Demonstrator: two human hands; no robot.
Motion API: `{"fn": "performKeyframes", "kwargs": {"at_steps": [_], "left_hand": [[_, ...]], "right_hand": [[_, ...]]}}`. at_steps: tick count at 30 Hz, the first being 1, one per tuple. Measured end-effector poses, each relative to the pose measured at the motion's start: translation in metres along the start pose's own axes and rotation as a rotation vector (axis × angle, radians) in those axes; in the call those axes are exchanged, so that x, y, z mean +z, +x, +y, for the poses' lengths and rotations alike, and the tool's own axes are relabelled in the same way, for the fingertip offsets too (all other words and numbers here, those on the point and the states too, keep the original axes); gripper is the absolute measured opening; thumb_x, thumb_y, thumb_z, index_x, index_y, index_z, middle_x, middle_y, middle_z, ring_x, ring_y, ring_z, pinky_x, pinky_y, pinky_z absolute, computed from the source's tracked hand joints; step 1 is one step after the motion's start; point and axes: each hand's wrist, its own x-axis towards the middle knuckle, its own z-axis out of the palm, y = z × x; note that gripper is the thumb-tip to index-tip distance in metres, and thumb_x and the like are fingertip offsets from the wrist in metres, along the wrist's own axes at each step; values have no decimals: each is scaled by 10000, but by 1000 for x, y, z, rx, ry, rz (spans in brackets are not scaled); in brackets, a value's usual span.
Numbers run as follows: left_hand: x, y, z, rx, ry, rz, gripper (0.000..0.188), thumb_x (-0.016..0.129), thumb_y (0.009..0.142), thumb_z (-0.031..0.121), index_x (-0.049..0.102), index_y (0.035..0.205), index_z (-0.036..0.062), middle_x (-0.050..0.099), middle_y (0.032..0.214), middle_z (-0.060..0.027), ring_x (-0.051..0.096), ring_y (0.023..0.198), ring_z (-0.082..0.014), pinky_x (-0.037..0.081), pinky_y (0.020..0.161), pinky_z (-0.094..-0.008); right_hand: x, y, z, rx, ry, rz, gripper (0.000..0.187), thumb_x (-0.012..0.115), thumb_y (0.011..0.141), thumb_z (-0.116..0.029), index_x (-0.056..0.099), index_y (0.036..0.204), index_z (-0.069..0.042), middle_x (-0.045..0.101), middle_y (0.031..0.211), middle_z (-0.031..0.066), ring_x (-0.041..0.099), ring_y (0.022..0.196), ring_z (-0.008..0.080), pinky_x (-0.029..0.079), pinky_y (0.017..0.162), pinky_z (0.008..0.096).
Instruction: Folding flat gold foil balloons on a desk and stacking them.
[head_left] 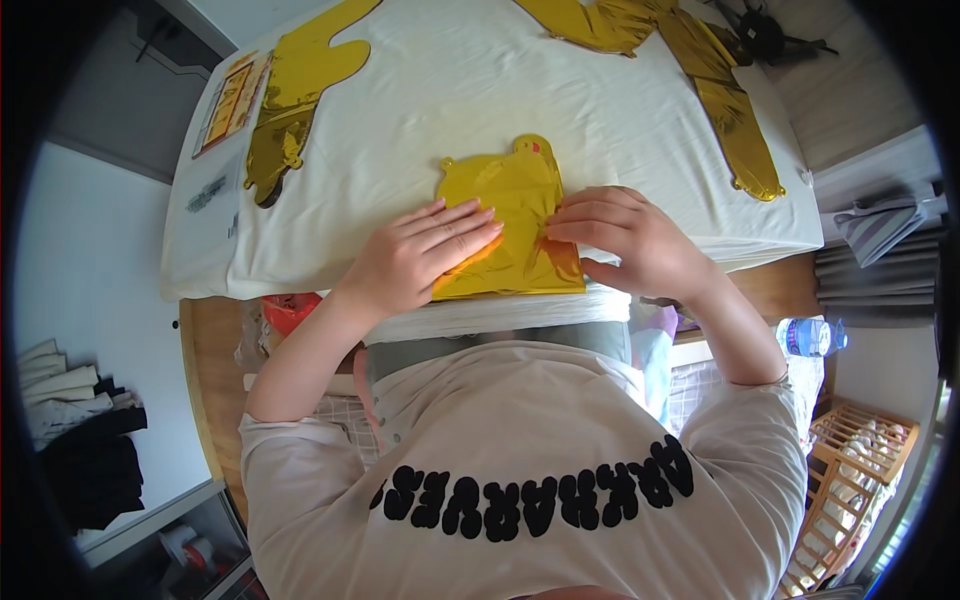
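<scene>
A folded, deflated gold foil balloon (pixel 515 195) lies at the near edge of the white-covered table. A small tab with a red mark sticks out at its far end. On its left part my left hand (pixel 415 250) rests flat, fingers stretched out. My right hand (pixel 635 235) touches the balloon's right edge with its fingertips, its thumb apart and nothing visibly gripped. Farther off, another flat gold foil balloon (pixel 300 85) lies at the left, and a third, long gold foil piece (pixel 715 95) runs down the right side.
A printed sheet (pixel 232 100) and a clear plastic bag (pixel 210 195) lie along the left side of the white cloth (pixel 400 110). A black object with a cord (pixel 762 35) sits at the far right corner. Below the right edge stands a water bottle (pixel 805 337).
</scene>
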Motion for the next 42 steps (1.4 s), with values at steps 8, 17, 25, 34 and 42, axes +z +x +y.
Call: {"fn": "performKeyframes", "kwargs": {"at_steps": [8, 17, 25, 34, 42], "left_hand": [[-53, 2, -4, -448, -788, 57, 475, 636, 1053, 296, 562, 1432, 17, 700, 1168, -52, 653, 1003, -150, 522, 935, -303], [-47, 63, -81, -753, -169, 27, 720, 568, 1039, 519, 436, 1555, 34, 672, 1314, -157, 655, 1190, -283, 505, 1024, -387], [9, 95, -109, -16, -11, -106, 577, 493, 1088, 365, 396, 1591, 99, 377, 1651, -123, 323, 1543, -293, 260, 1272, -450], [22, 92, -108, -68, 91, -251, 735, 451, 1059, 560, 315, 1621, 105, 306, 1691, -100, 246, 1577, -277, 197, 1285, -477], [21, 91, -104, -86, 83, -251, 798, 426, 1037, 642, 321, 1618, 105, 310, 1688, -97, 255, 1572, -278, 183, 1289, -467]], "right_hand": [[-28, 37, -21, 308, 587, 206, 424, 743, 905, 35, 615, 1305, -31, 744, 1002, 76, 702, 916, 161, 555, 832, 303], [-26, 96, 55, 863, 822, -38, 559, 744, 950, -128, 504, 1437, 5, 737, 1040, 117, 694, 942, 154, 565, 828, 275], [-18, 91, 69, 911, 732, -4, 559, 750, 936, -119, 515, 1425, 16, 717, 1048, 123, 709, 949, 181, 597, 857, 305], [-27, 101, 77, 952, 539, 45, 540, 750, 935, -123, 535, 1417, -9, 670, 1050, 80, 709, 882, 155, 590, 801, 260], [-21, 104, 83, 820, 404, 56, 522, 790, 865, -108, 578, 1335, -22, 660, 1099, 86, 711, 888, 163, 578, 753, 261]]}}
